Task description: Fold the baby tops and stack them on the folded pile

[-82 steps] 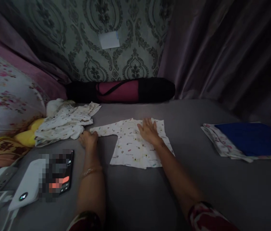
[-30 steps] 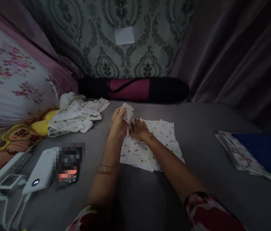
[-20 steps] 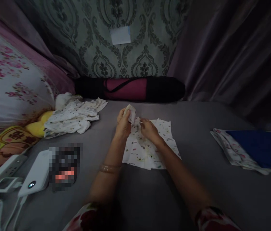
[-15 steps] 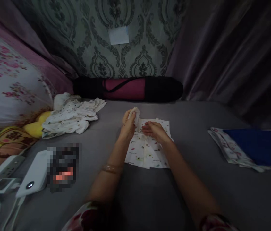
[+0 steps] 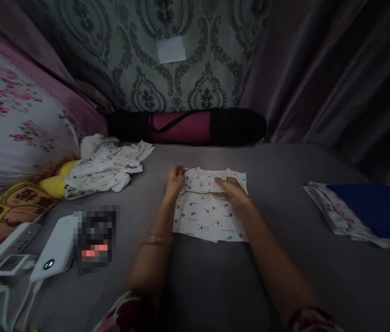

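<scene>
Under the fingers (image 5: 225, 185), the printed baby shirt (image 5: 198, 214) is being narrowed: its sleeve (image 5: 200, 181), bunched earlier, is being pinched across it by the right hand (image 5: 237, 192); any hold by the left hand (image 5: 176, 182) cannot be told.

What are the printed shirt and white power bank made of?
Printed shirt: matte, probably thin cotton; it folds flat without shine, though the fibre is uncertain.
White power bank: likely smooth hard plastic, judging by its even, rounded shell.
</scene>
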Demonstrator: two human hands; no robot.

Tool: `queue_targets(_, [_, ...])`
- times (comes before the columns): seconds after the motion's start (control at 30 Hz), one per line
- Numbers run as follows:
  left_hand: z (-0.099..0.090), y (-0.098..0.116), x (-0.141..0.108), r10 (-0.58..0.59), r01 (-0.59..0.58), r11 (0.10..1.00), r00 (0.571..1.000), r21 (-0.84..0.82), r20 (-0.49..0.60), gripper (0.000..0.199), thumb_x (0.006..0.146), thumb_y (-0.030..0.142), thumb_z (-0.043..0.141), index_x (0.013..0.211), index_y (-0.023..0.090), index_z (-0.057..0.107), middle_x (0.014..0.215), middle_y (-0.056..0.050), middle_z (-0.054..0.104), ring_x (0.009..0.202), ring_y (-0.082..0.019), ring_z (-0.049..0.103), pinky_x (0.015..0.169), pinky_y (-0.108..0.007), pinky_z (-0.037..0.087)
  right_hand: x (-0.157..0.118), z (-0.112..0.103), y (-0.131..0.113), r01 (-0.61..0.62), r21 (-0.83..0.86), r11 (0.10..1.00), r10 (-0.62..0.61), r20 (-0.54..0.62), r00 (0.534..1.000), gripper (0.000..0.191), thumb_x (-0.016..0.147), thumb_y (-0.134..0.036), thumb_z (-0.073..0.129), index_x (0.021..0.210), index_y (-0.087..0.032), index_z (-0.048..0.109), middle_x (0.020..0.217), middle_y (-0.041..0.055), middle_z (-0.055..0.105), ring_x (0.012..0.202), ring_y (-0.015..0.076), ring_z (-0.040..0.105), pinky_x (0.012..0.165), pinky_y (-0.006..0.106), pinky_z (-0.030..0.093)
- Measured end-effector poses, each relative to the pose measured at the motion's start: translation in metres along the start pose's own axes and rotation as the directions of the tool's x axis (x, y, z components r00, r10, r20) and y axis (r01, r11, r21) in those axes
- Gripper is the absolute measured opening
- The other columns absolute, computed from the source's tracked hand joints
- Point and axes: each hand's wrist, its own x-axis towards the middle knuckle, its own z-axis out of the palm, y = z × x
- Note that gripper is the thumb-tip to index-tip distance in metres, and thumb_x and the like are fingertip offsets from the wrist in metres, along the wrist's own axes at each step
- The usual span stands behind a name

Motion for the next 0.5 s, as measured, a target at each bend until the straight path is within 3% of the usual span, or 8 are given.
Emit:
queue_targets(0.13, [0.002, -0.014, -0.009, 0.043, -0.08, 0.949, 0.991, 0.304, 0.126, 0.051, 0.077, 0.003, 0.04, 0.126, 0.015, 0.051, 0.117, -0.011, 0.064, 0.105, -0.02, 0.061, 0.096, -0.035, 0.045, 0.005, -0.002, 0.005, 0.164, -0.328, 0.93, -0.197, -0.071, 0.978, 0.015, 0.086, -0.023, 0.049, 0.091, -0.015, 0.061, 0.083, 0.005, 0.066, 0.071, 0.0168, 0.063, 0.059, 0.027, 0.055])
queue_targets(0.23, [0.009, -0.015, -0.021, 0.094, -0.204, 0.854, 0.965, 0.478, 0.243, 0.066, 0.074, 0.002, 0.041, 0.139, 0.015, 0.04, 0.127, -0.013, 0.058, 0.117, -0.022, 0.054, 0.103, -0.038, 0.04, 0.006, -0.005, 0.005, 0.237, -0.666, 0.707, -0.394, -0.092, 0.915, 0.021, 0.088, -0.027, 0.045, 0.09, -0.015, 0.063, 0.082, 0.0059, 0.066, 0.078, 0.0196, 0.063, 0.068, 0.029, 0.051])
queue_targets(0.33, [0.013, -0.015, -0.029, 0.104, -0.277, 0.724, 0.949, 0.631, 0.298, 0.072, 0.074, 0.002, 0.041, 0.144, 0.015, 0.033, 0.142, -0.014, 0.046, 0.135, -0.027, 0.037, 0.112, -0.047, 0.027, 0.0, -0.007, 0.005, 0.137, -0.87, 0.473, -0.458, -0.111, 0.882, 0.027, 0.091, -0.028, 0.041, 0.101, -0.016, 0.062, 0.09, 0.01, 0.068, 0.088, 0.0234, 0.064, 0.076, 0.031, 0.047])
queue_targets(0.5, [0.013, -0.021, -0.03, 0.025, -0.28, 0.637, 0.938, 0.718, 0.344, 0.075, 0.077, 0.005, 0.037, 0.149, 0.016, 0.023, 0.155, -0.011, 0.027, 0.144, -0.031, 0.019, 0.115, -0.056, 0.015, -0.011, -0.007, 0.006, 0.009, -0.96, 0.279, -0.45, -0.122, 0.885, 0.031, 0.096, -0.03, 0.037, 0.118, -0.016, 0.054, 0.098, 0.0143, 0.069, 0.093, 0.0266, 0.066, 0.077, 0.034, 0.046])
